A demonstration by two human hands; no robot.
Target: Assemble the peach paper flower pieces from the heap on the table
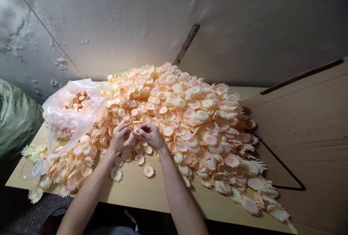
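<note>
Head cam: L hand (pixel 121 139) + R hand (pixel 152 135) pinching flower pc (pixel 137 123) — near edge-on, long axis L-R — facing unclear.

A single view is given by the head-worn camera, faced forward and down. The table (pixel 133 194) is overlooked from its near side, at close range. The left hand (pixel 119 140) and right hand (pixel 153 136) are framed slightly below centre; the wall (pixel 136 21) is included beyond.
</note>
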